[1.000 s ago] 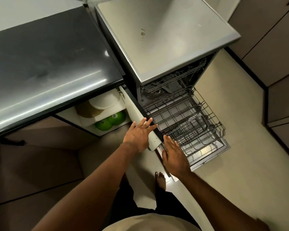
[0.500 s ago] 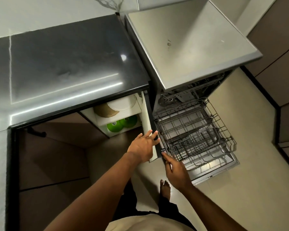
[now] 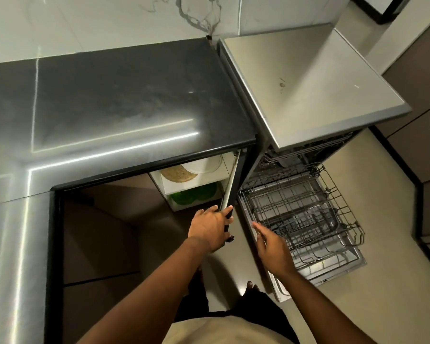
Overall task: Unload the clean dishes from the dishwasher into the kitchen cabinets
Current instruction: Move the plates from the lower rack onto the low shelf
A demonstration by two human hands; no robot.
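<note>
Under the bench [image 3: 134, 108] overhang, only slivers of the cabinet shelves [image 3: 184, 187]: part of a white plate [image 3: 204, 163], half a tan disc [image 3: 178, 173], green shapes [image 3: 194, 194] too dim to name. Fingertips of the left hand [image 3: 210, 229] out of sight behind the cabinet door [image 3: 231, 184] edge. Upper rack [image 3: 295, 151] at 1 o'clock mostly in shadow inside the dishwasher [image 3: 308, 95]. Cannot tell whether the right hand [image 3: 271, 244] touches the lower rack [image 3: 300, 214]. Left forearm [image 3: 147, 294] and right forearm [image 3: 320, 306] cut off at 6 o'clock; bench cut at 9 o'clock.
</note>
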